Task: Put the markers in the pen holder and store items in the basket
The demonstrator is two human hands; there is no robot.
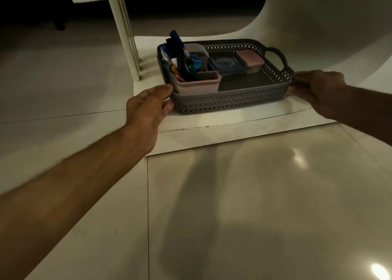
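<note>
Two bare hands frame a grey plastic basket (231,101) on a low white shelf (212,135) beneath a table. We see the left hand (148,112) pressed against the basket's near left corner, fingers curled round the wall, and the right hand (316,88) closed on the rim at the right end, just below the looped handle (275,55). Inside, at the left, a pink pen holder (199,85) stands crowded with markers (180,46), a blue one rising tallest; behind it sit a flat blue-lidded box (227,64) and a small pink-lidded box (251,61), touching each other. The right half of the basket floor lies bare.

We judge the load light but lopsided, its weight gathered at the left, so a level two-handed hold at the ends suits it best. The lattice walls look thin and likely to flex; the handle offers the firmer grip. The upright markers could tip if the basket tilts.

The shelf is smooth and pale, with a scuffed front edge. Around it spreads a glossy tiled floor (254,205) catching lamp glare in a dim room; a white table leg (127,37) stands just left of the basket.
</note>
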